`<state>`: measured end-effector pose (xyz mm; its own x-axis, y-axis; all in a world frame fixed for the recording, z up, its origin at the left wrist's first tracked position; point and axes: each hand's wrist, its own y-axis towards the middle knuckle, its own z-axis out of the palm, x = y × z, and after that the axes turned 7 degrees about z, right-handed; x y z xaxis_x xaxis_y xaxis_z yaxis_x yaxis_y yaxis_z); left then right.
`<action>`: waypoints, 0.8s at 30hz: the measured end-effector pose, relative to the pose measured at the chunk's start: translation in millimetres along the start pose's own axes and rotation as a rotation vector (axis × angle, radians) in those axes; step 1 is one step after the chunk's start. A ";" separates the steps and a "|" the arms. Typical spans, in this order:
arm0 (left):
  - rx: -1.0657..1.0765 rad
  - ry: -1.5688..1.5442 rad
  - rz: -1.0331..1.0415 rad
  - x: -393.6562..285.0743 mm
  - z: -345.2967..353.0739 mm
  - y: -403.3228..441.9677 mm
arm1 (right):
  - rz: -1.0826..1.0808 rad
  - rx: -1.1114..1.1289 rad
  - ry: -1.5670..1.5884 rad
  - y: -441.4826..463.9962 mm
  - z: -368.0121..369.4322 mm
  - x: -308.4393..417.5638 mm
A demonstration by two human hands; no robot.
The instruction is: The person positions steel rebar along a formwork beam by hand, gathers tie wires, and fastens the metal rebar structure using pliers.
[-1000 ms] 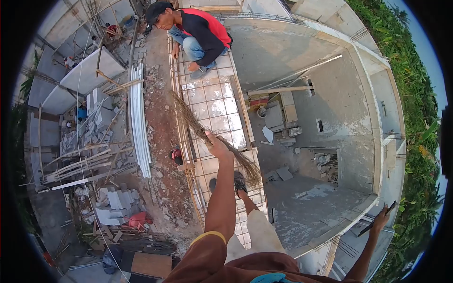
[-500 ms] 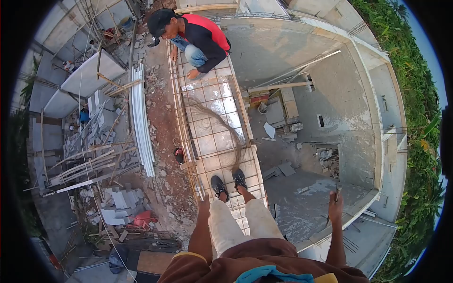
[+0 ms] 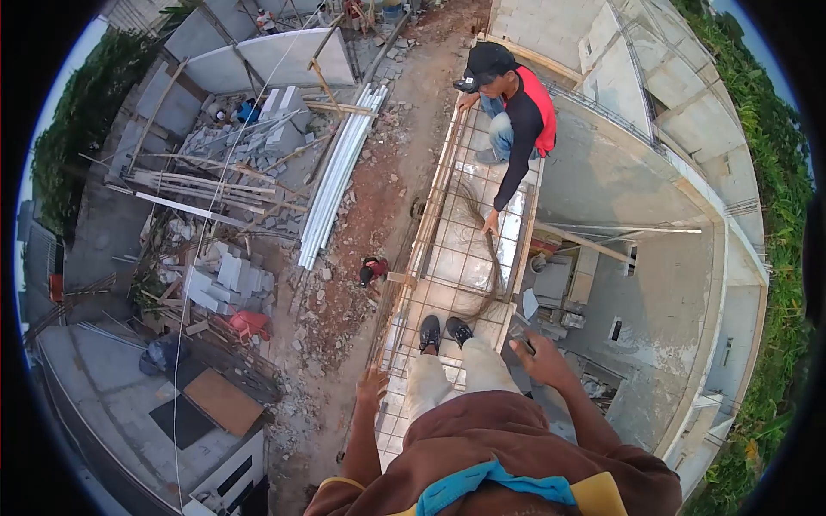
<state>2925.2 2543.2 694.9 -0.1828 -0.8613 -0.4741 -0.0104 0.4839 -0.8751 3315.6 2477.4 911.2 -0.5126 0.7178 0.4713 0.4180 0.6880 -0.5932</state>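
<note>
My right hand (image 3: 542, 361) is closed round a dark-handled hand tool (image 3: 521, 337) with a metal head; its exact kind is too small to make out. It is raised beside the right edge of the rebar grid (image 3: 460, 245). My left hand (image 3: 372, 384) is at the grid's left edge, fingers apart, with nothing visible in it. Between my shoes and a crouching co-worker (image 3: 533, 107), a long loose bundle of thin wire (image 3: 494, 258) lies curved over the grid. The co-worker's hand (image 3: 490, 224) reaches down to the wire.
The raised formwork (image 3: 439, 297) under me is narrow, with drops on both sides. Below left are white metal profiles (image 3: 342, 176), broken blocks (image 3: 224, 279) and another person (image 3: 372, 272). On the right, a walled room (image 3: 658, 284) holds planks and rubble.
My right hand has swung inward from the far right with the tool. The co-worker has stretched an arm toward the wire. My view has turned and shifted left.
</note>
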 end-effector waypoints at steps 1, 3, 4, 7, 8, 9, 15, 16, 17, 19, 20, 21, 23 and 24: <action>0.028 -0.065 0.002 11.2 7.7 -11.8 | -0.044 0.022 -0.023 10.7 0.0 14.8; 0.033 -0.229 -0.002 29.8 24.0 -43.8 | -0.186 0.144 -0.011 19.4 2.1 35.1; 0.024 -0.299 -0.005 36.4 32.7 -56.1 | -0.215 0.164 -0.039 21.5 3.9 39.7; -0.079 -0.476 -0.031 78.3 43.6 -83.9 | -0.322 0.195 -0.038 35.6 6.3 55.4; -0.106 -0.516 -0.028 92.7 44.4 -93.9 | -0.356 0.218 -0.041 40.4 4.6 60.9; -0.177 -0.567 -0.048 105.9 44.4 -104.5 | -0.387 0.242 -0.041 44.4 4.0 65.2; -0.481 -0.906 -0.063 170.6 23.7 -138.3 | -0.515 0.257 -0.103 43.1 1.9 77.8; -0.516 -0.933 -0.042 164.6 18.5 -134.8 | -0.492 0.319 -0.020 45.7 0.7 91.0; -0.501 -0.908 -0.015 154.2 12.6 -134.1 | -0.618 0.248 -0.020 46.7 7.4 83.7; -0.411 -0.862 0.032 131.4 6.6 -137.3 | -0.655 0.354 0.049 51.2 21.4 66.0; -0.333 -0.827 0.066 120.7 2.0 -139.1 | -0.621 0.408 0.160 55.0 28.6 67.4; -0.217 -0.811 0.074 107.4 1.7 -142.4 | -0.679 0.485 0.117 49.8 37.8 77.0; 0.013 -0.754 0.073 83.9 10.3 -149.3 | -0.528 0.579 0.577 20.2 61.1 97.0; 0.130 -0.723 0.065 74.5 14.7 -152.1 | -0.554 0.633 0.547 10.0 73.0 108.3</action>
<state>2927.6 2403.1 791.2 0.5154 -0.7402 -0.4318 0.1029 0.5537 -0.8263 3209.5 2554.2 908.6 -0.0325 0.3736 0.9270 -0.3330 0.8705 -0.3625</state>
